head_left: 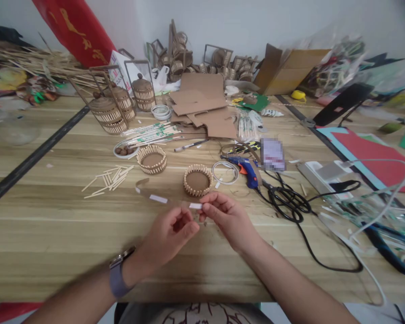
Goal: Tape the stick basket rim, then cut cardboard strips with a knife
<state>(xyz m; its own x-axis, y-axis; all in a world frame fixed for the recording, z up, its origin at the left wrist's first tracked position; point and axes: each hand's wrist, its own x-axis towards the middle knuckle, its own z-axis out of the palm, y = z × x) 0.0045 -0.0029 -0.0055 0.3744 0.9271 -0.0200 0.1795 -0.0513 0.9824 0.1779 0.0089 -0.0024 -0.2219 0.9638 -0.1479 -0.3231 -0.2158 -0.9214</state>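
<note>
brown strip (159,199), patched white, curls leftward, pinched by right hand (225,217); left hand (168,234) bent, grip unclear.

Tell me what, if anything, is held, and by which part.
The right hand pinches a small white rectangular paper-like strip by its right end; whether the left hand holds anything cannot be told.

One left hand (172,231), one right hand (225,218), one strip (158,198) and two round stick-walled baskets (197,181) show near the centre. One glue gun (250,168) lies right of centre; three handled, lidded baskets (143,93) stand upper left.
</note>
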